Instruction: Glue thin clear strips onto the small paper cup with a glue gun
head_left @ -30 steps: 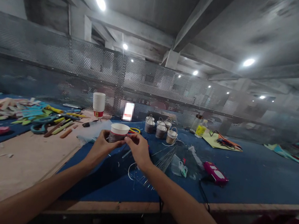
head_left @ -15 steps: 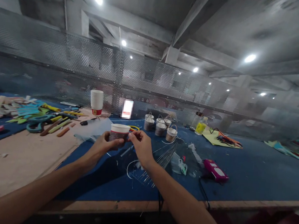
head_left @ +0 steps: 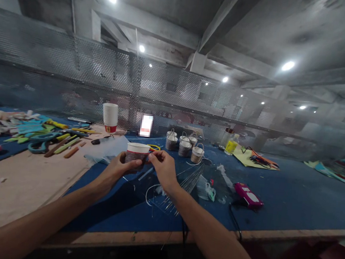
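Note:
A paper cup [head_left: 136, 154] with a white rim and a brown wrap round its side is held upright above the blue table. My left hand [head_left: 119, 171] is closed round its left side and base, thumb across the front. At the cup's right edge my right hand [head_left: 163, 166] is closed in a pinch; what lies between the fingertips is too small to make out. Beyond the hands stand several wrapped cups [head_left: 184, 148] with thin looped handles. Under my right wrist a bundle of thin wires [head_left: 185, 189] lies spread on the table.
A stack of paper cups [head_left: 110, 115], a phone-like bright screen [head_left: 146, 125] and scissors [head_left: 39, 143] lie left and beyond. To the right are a magenta box [head_left: 248, 195] with a cord, a yellow-labelled bottle [head_left: 231, 144] and plastic scraps [head_left: 206, 189]. Perforated metal panels [head_left: 164, 88] close off the back.
The view has shifted very slightly. Both hands keep the same hold at the cup, with no clear movement of either.

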`<action>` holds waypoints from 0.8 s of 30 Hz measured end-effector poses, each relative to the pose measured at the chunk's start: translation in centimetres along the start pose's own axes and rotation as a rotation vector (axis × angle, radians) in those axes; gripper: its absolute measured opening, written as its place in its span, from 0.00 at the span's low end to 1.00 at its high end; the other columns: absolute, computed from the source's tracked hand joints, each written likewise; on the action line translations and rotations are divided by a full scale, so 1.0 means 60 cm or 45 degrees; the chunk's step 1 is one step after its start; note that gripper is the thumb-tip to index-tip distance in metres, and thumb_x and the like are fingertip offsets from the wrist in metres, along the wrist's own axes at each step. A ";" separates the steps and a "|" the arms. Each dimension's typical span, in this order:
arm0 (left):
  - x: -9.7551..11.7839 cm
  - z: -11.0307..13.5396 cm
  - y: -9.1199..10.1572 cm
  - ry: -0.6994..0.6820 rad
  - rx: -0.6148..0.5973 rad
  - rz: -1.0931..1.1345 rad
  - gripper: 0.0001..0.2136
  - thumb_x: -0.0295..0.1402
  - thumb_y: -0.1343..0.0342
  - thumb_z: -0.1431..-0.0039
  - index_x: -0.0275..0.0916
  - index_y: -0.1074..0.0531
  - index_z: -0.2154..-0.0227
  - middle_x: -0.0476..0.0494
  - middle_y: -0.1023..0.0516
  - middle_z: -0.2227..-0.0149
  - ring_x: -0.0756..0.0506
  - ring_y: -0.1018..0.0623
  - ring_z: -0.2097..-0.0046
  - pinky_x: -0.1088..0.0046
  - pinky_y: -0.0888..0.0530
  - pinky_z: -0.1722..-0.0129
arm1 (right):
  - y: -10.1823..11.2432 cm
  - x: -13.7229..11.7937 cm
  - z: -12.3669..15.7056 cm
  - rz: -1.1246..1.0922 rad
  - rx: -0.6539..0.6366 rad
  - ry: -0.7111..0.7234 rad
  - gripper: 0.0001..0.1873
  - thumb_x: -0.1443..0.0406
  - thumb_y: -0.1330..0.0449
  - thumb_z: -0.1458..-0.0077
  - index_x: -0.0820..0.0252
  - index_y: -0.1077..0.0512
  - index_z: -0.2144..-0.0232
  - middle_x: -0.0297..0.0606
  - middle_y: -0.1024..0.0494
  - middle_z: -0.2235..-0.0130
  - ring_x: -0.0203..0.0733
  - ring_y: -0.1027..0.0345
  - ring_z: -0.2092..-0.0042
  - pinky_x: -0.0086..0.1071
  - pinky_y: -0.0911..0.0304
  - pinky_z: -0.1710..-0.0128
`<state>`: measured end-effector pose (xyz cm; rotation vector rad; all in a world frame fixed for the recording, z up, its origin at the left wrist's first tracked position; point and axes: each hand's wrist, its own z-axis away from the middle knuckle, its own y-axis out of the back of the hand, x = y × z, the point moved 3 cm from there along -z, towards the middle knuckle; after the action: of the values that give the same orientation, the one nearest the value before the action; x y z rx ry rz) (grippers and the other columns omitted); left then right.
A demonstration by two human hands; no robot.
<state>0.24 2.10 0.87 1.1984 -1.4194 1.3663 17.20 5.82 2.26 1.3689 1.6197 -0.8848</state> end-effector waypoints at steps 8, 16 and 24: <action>0.005 0.005 -0.004 -0.083 -0.024 -0.060 0.29 0.42 0.24 0.51 0.37 0.23 0.47 0.34 0.15 0.48 0.36 0.16 0.51 0.62 0.22 0.53 | 0.002 0.000 -0.002 -0.009 0.025 0.002 0.09 0.58 0.34 0.46 0.58 0.24 0.68 0.34 0.18 0.69 0.43 0.21 0.65 0.34 0.29 0.60; 0.014 0.016 -0.013 -0.079 -0.081 -0.019 0.24 0.41 0.27 0.46 0.41 0.20 0.47 0.35 0.15 0.46 0.35 0.16 0.47 0.61 0.22 0.51 | 0.002 0.007 -0.007 -0.073 0.036 -0.038 0.07 0.60 0.33 0.47 0.58 0.24 0.70 0.34 0.17 0.69 0.42 0.21 0.66 0.33 0.30 0.61; 0.016 0.015 -0.014 -0.050 -0.158 0.054 0.25 0.40 0.26 0.46 0.37 0.20 0.46 0.32 0.15 0.45 0.35 0.16 0.46 0.62 0.21 0.49 | 0.004 0.003 -0.006 -0.121 0.027 -0.059 0.11 0.58 0.31 0.47 0.59 0.24 0.69 0.33 0.18 0.72 0.42 0.22 0.70 0.33 0.32 0.63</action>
<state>0.90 1.17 1.90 1.1262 -1.5416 1.2699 17.36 6.25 2.23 1.2856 1.6558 -0.9854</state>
